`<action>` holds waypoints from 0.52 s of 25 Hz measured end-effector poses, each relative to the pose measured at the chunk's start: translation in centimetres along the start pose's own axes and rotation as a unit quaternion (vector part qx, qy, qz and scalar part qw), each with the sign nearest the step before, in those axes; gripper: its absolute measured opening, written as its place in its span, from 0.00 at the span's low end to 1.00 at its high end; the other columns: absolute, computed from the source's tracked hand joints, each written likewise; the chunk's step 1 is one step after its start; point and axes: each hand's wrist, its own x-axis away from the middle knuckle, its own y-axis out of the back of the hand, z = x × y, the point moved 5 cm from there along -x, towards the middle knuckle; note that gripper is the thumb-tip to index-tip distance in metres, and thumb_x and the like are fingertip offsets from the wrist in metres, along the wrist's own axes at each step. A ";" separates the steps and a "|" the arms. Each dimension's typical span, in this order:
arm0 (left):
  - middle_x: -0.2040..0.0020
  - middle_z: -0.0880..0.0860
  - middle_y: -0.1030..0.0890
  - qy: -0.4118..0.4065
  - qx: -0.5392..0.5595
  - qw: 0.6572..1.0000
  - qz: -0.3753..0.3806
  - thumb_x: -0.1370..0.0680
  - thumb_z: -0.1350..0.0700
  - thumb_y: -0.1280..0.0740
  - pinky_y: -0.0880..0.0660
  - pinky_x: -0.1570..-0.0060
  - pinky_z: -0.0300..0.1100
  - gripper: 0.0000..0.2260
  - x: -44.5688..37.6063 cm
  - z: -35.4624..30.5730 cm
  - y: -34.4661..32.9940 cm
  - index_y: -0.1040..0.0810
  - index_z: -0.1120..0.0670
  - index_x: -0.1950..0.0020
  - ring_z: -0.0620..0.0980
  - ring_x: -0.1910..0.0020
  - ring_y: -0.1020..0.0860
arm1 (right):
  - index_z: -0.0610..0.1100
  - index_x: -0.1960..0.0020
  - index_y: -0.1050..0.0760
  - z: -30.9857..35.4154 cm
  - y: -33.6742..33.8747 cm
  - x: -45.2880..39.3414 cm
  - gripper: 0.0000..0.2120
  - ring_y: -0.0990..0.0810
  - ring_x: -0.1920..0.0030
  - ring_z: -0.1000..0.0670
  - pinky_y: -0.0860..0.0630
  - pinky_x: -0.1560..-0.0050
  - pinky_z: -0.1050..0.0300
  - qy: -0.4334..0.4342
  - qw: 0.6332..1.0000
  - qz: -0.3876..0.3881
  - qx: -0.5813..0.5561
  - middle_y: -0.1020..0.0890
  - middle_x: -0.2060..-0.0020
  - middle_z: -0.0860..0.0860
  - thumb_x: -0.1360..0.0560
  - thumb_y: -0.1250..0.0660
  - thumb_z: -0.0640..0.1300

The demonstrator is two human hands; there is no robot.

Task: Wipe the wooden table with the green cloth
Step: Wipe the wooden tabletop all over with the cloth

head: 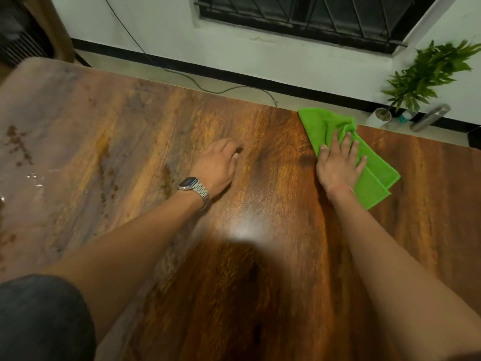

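Note:
The wooden table (pixel 260 256) fills most of the view, glossy and dark brown. A bright green cloth (pixel 322 123) lies bunched near its far edge on the right. My right hand (pixel 338 162) presses flat on the cloth with fingers straight and spread. My left hand (pixel 218 165), with a metal watch on the wrist, rests on the bare wood to the left of the cloth, its fingers loosely curled and holding nothing. The left part of the tabletop looks dull, with brown smears and wet spots (pixel 18 147).
A small potted plant (pixel 382 117) and a metal bottle (pixel 429 117) stand at the table's far right corner. A cable (pixel 197 84) runs along the floor behind the table, below a barred window (pixel 299 14). A brown chair (pixel 33 29) stands at far left.

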 end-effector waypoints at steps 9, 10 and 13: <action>0.38 0.59 0.24 0.018 -0.002 0.999 -0.047 0.20 0.59 0.42 0.34 0.38 0.48 0.14 7.0 7.7 6.4 0.27 0.58 0.35 0.59 0.40 0.27 | 0.54 0.20 0.49 21.2 -6.0 9.3 0.26 0.53 0.20 0.46 0.58 0.24 0.38 0.214 0.974 0.069 0.013 0.48 0.20 0.49 0.17 0.53 0.54; 0.37 0.59 0.24 0.016 -0.004 0.999 -0.048 0.20 0.59 0.41 0.35 0.37 0.48 0.15 7.5 8.4 6.9 0.27 0.58 0.34 0.60 0.38 0.27 | 0.54 0.20 0.49 22.2 -6.5 11.5 0.25 0.53 0.20 0.46 0.58 0.24 0.38 0.237 0.969 0.074 0.023 0.48 0.20 0.50 0.17 0.53 0.54; 0.32 0.60 0.28 -0.005 -0.022 1.000 -0.016 0.20 0.58 0.40 0.36 0.31 0.52 0.18 9.5 9.7 7.5 0.29 0.60 0.31 0.60 0.32 0.30 | 0.55 0.20 0.51 22.7 -7.2 17.9 0.25 0.53 0.20 0.47 0.56 0.23 0.39 0.265 0.959 0.089 0.051 0.49 0.20 0.51 0.17 0.53 0.55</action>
